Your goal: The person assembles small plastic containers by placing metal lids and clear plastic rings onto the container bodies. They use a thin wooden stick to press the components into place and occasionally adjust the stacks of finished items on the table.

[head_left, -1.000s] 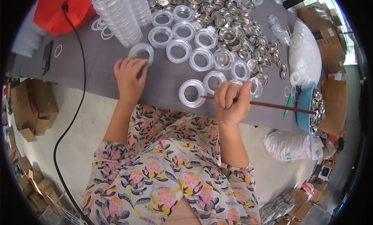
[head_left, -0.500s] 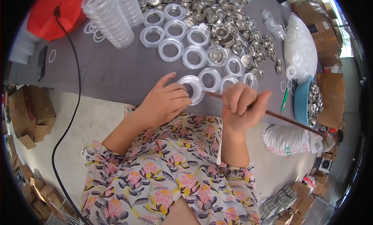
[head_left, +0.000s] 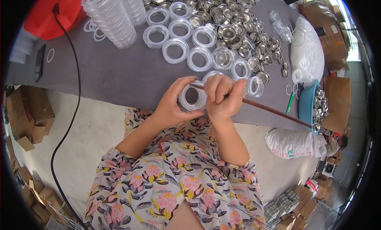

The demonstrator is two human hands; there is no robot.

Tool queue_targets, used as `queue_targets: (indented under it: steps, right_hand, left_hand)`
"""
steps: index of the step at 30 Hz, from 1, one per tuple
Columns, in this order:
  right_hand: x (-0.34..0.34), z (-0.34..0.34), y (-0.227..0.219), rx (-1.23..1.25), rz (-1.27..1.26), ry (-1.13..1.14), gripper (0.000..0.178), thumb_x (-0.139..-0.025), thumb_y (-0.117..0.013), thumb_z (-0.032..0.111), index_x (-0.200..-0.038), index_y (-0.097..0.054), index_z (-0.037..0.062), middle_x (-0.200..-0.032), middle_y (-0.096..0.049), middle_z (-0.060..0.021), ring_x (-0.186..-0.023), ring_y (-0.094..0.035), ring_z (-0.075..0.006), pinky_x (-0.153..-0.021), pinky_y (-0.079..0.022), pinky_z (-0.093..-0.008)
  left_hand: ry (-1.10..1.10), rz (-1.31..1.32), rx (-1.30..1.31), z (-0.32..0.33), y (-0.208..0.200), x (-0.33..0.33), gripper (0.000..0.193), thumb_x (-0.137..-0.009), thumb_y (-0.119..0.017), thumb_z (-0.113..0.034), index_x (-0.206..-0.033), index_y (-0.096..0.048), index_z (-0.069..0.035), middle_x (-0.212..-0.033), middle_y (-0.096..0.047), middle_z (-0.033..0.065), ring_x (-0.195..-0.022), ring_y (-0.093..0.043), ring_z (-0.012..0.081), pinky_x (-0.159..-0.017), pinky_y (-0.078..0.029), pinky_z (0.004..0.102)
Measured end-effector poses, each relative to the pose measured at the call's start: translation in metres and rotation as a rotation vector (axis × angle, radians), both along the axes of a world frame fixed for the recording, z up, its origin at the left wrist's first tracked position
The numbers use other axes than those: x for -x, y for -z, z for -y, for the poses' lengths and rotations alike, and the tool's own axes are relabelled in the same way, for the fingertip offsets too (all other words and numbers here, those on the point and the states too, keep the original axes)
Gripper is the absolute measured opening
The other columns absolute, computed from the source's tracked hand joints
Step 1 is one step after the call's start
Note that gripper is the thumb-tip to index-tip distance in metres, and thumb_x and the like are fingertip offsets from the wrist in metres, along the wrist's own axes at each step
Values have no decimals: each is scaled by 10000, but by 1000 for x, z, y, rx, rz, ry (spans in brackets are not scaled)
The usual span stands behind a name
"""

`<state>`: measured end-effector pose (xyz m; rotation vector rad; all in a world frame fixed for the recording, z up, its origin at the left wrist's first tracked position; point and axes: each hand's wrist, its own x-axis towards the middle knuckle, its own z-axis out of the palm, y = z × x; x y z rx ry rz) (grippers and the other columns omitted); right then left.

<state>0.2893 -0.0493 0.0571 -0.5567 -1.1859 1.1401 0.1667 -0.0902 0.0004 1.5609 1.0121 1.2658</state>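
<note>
Near the table's front edge, my left hand [head_left: 174,103] curls round a clear plastic ring [head_left: 183,98], thumb at its near side and fingers at its far side. My right hand [head_left: 225,96] is closed in a fist on a thin brown stick [head_left: 274,111]. One end of the stick reaches over the ring's rim; the other stretches right, toward the blue basin. Just beyond my hands lie several more clear rings [head_left: 175,51], and a clear ring with a metal cup inside [head_left: 223,58]. My right hand partly hides the nearest of them.
Small metal cups [head_left: 234,41] lie heaped at the back. Tall stacks of clear plastic rings [head_left: 109,19] stand back left. At right are a blue basin [head_left: 306,105] of metal cups, a green pen [head_left: 290,103] and a stuffed plastic bag [head_left: 307,51]. A black cable [head_left: 80,75] hangs at left.
My right hand has moved left with the stick, bringing its tip over the ring. My left hand has spread from beside the ring to grip round it.
</note>
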Motion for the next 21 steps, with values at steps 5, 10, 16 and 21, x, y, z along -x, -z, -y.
queue_targets:
  steps: [5, 10, 16, 21]
  right_hand:
    - [-19, 4, -37, 234, 303, -161, 632, -976, -237, 400, -412, -280, 117, -395, -321, -24, -370, -273, -116, -393, -205, -258]
    - [-5, 13, -33, 362, 169, -177, 623, -978, -247, 378, -416, -285, 113, -389, -315, -22, -359, -268, -112, -382, -211, -258]
    - [8, -7, -21, -49, 196, -89, 552, -980, -304, 335, -510, -349, 49, -442, -345, -20, -398, -313, -104, -396, -226, -251]
    - [-23, -5, -22, 2, 49, -55, 570, -983, -264, 341, -485, -313, 68, -437, -343, -33, -393, -288, -113, -398, -219, -254]
  left_hand:
    - [-36, 14, 20, 1, 1, -1, 805, -552, -831, -157, -1238, -435, -17, -1207, -493, 123, -1122, -485, 226, -943, -377, 340]
    - [-82, -25, 6, -1, -4, -4, 768, -551, -828, -187, -1203, -463, -6, -1152, -523, 131, -1071, -518, 249, -904, -406, 346]
    - [-92, -36, 3, 0, -5, -3, 772, -545, -825, -202, -1199, -467, -4, -1155, -523, 140, -1082, -515, 265, -901, -410, 354]
    - [-106, -31, -167, -11, -2, 6, 720, -602, -791, -235, -1207, -468, -17, -1160, -522, 130, -1138, -469, 262, -959, -346, 396]
